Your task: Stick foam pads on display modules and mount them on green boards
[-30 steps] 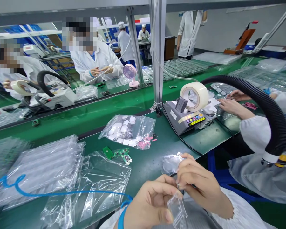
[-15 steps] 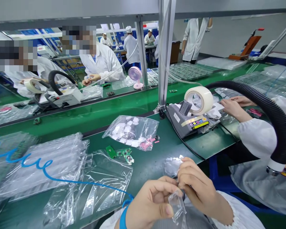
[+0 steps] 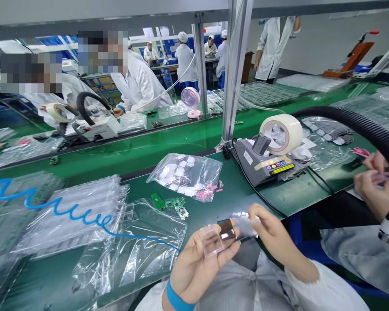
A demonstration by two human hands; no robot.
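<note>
My left hand (image 3: 197, 263), with a blue band at the wrist, is palm up. It holds a clear plastic case (image 3: 212, 241) and a small dark rectangular piece (image 3: 227, 231) side by side on its fingers. My right hand (image 3: 272, 233) is just to the right, its fingertips pressed together at the edge of a shiny clear plastic bag (image 3: 241, 219). Whether those fingertips grip the bag or some smaller thing is not clear. Beyond my hands lie green circuit boards (image 3: 178, 206) and a bag of white and pink pieces (image 3: 181, 175).
To the right stands a grey tape machine (image 3: 256, 166) with a tape roll (image 3: 294, 134) on it. A black hose (image 3: 353, 119) arches over a co-worker's hands (image 3: 376, 185). Stacked clear trays (image 3: 74, 211) and a coiled blue cord (image 3: 81, 218) are at left.
My left hand has turned palm up, and a dark piece now shows beside the clear case. My right hand has moved up and away from the left. The co-worker's hands have drawn back right.
</note>
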